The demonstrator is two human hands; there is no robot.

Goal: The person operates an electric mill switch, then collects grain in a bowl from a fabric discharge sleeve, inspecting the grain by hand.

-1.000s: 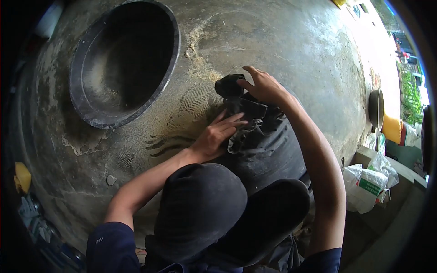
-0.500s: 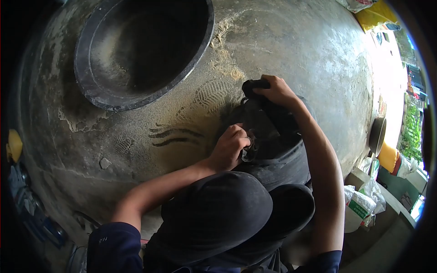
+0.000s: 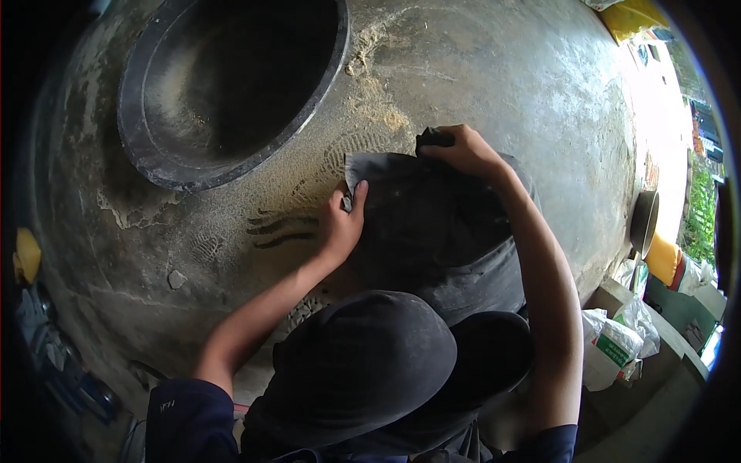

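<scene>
While both hands grip it, the black pliable rubber sheet (image 3: 421, 208) spans left-right: left hand (image 3: 342, 224) pinches near-left corner, right hand (image 3: 463, 149) clutches far edge.

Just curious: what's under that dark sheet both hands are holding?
The dark sheet lies spread on the big grey tank; left hand and right hand grip its edges. Whatever lies beneath is covered.

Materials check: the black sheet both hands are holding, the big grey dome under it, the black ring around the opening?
Black sheet: looks like thin flexible plastic or rubber; it creases and has a dull sheen. Grey dome: likely cement or plaster, matte, mottled, cracked, dusty with shoe prints. Black ring: seems moulded plastic or rubber, smooth and uniform. Left hand and right hand pinch the sheet's top edge.
</scene>
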